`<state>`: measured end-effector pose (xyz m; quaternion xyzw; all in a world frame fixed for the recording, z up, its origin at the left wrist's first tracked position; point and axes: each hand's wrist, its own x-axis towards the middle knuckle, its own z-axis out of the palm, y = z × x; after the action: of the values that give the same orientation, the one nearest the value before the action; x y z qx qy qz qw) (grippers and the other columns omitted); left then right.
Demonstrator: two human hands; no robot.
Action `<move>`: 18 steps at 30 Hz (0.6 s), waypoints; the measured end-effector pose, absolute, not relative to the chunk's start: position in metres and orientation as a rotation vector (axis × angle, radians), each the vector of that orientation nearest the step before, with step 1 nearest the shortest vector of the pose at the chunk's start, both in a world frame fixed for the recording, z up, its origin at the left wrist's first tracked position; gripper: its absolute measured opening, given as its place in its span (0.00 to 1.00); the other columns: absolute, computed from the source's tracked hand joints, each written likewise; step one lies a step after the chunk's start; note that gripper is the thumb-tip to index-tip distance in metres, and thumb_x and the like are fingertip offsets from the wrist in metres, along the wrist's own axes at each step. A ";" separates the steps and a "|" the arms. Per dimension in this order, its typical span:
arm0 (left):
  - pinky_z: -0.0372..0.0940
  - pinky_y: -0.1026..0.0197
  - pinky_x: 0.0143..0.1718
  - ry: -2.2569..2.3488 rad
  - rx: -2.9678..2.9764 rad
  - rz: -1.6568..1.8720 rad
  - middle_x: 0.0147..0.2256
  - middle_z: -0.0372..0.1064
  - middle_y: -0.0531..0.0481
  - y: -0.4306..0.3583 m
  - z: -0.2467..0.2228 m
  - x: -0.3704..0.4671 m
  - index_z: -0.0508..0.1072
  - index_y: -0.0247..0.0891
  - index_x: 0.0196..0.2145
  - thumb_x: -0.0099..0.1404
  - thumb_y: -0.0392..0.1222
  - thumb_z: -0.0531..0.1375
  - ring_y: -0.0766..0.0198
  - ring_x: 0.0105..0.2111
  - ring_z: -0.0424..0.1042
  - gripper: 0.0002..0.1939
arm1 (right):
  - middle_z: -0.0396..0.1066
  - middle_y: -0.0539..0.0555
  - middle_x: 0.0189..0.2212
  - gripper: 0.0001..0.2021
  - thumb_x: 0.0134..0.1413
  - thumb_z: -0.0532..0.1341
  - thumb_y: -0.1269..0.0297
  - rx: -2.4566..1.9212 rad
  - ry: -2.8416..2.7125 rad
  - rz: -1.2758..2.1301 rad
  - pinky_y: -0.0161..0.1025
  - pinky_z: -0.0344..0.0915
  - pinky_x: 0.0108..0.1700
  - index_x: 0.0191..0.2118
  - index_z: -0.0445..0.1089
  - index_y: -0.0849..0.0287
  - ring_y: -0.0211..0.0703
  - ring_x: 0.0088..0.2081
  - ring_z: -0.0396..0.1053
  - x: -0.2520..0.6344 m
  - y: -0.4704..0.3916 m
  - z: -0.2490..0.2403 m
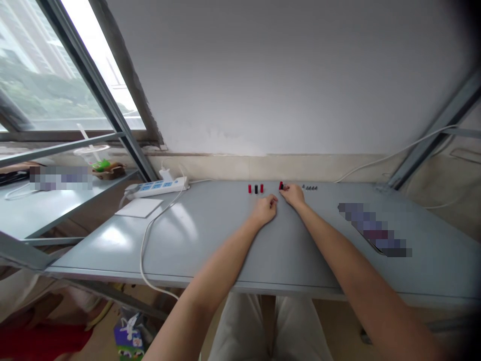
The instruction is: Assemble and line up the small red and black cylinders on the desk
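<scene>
Both my arms reach across a grey table toward its far edge. My right hand pinches a small red and black cylinder that stands on the table. My left hand rests loosely curled on the tabletop just beside it, and whether it holds anything is hidden. To the left stand three more small cylinders in a row: a red one, a black one and another red one. Right of my right hand lies a short row of several tiny dark screws.
A white power strip with its cable trailing off the front edge lies at the far left, next to a white pad. A blurred flat object lies at the right. A plastic cup stands on the side shelf by the window.
</scene>
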<state>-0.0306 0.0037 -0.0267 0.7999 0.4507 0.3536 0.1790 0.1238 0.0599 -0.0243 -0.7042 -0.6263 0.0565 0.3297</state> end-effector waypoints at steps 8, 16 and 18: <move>0.64 0.63 0.34 1.265 2.268 0.989 0.29 0.71 0.49 0.003 -0.025 -0.030 0.71 0.36 0.38 0.59 0.32 0.50 0.66 0.27 0.67 0.12 | 0.73 0.60 0.34 0.08 0.48 0.58 0.69 -1.922 -1.706 0.176 0.38 0.62 0.38 0.34 0.72 0.61 0.46 0.37 0.70 0.132 0.063 -0.029; 0.64 0.63 0.36 1.268 2.313 0.966 0.30 0.71 0.48 0.002 -0.024 -0.031 0.71 0.34 0.39 0.60 0.33 0.49 0.67 0.29 0.68 0.13 | 0.74 0.61 0.36 0.09 0.49 0.57 0.69 -2.045 -1.717 0.147 0.35 0.61 0.39 0.35 0.73 0.62 0.46 0.40 0.69 0.134 0.063 -0.026; 0.64 0.63 0.37 1.290 2.334 0.941 0.31 0.71 0.48 0.001 -0.023 -0.031 0.71 0.34 0.39 0.60 0.33 0.49 0.66 0.30 0.68 0.13 | 0.74 0.61 0.35 0.09 0.48 0.57 0.68 -2.059 -1.707 0.170 0.35 0.61 0.39 0.33 0.74 0.62 0.46 0.39 0.70 0.133 0.063 -0.025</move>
<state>-0.0310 0.0006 -0.0226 0.8153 0.4504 0.3288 0.1562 0.1334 0.0634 -0.0248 -0.7478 -0.6202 0.0618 0.2288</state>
